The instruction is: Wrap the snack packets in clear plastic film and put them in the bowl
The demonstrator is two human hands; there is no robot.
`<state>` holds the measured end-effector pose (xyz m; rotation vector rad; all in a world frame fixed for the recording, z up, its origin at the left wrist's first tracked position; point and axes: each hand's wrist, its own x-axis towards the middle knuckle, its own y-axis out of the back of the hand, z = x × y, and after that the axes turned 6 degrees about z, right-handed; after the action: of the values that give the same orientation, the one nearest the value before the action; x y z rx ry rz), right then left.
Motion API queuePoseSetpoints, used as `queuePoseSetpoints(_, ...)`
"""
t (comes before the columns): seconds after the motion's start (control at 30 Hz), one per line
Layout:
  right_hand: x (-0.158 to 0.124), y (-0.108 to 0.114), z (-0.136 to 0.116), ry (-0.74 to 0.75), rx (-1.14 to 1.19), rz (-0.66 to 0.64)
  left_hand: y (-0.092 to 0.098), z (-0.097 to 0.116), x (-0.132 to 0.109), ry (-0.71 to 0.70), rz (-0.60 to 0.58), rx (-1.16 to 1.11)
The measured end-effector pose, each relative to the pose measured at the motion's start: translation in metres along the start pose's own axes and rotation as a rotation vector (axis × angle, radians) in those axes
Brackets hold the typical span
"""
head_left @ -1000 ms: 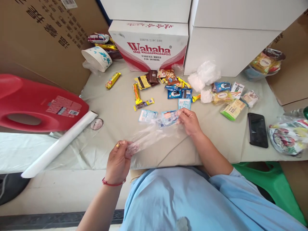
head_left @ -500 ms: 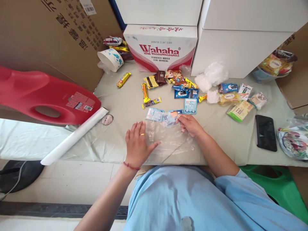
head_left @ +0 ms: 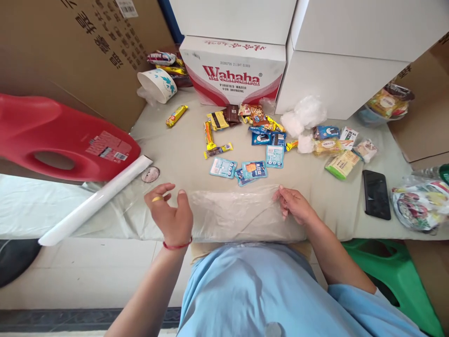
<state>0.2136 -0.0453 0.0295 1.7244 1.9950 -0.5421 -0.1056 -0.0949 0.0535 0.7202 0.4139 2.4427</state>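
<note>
Nearest: person's blue shirt (head_left: pixel 252 290) was up against the table's (head_left: pixel 185 145) front edge. Clear plastic bag (head_left: pixel 235 210) lay spread along that edge, btwn the two hands, approx mid-table. R hand (head_left: pixel 293 203) was at the bag's right end, pinching its far R corner btwn thumb & fingertips. L hand (head_left: pixel 170 210) was just beyond the bag's L end, palm turned in, thumb & fingers apart & curled, nothing visible in its grasp; couldn't tell if thumb brushed the plastic.

White roll (head_left: pixel 98 199) lay to the L, one end past the front edge, w/ a round badge (head_left: pixel 150 174) near its far end; black phone (head_left: pixel 376 194) nr the front R corner.

Just past the bag: overlapping blue pkts (head_left: pixel 254 169), w/ a pale blue pkt (head_left: pixel 223 167) on their L & another pale one (head_left: pixel 274 156) to far R of them. Farther back: pile of wrapped snacks (head_left: pixel 259 139), then Wahaha box (head_left: pixel 238 77) at the table's back edge, paper cup (head_left: pixel 163 86) tipped over nr the back L corner.
</note>
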Motion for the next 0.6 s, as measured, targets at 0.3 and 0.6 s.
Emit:
queuePoseSetpoints(0.3, -0.012, 0.001, 0.011, 0.554, -0.322, 0.231, -0.003, -0.002, -0.078, -0.823, -0.548, 0.151)
queuePoseSetpoints(0.6, 0.007, 0.041, -0.003, 0.521, -0.389, 0.206, -0.001, -0.029, -0.086, -0.703, -0.715, 0.344)
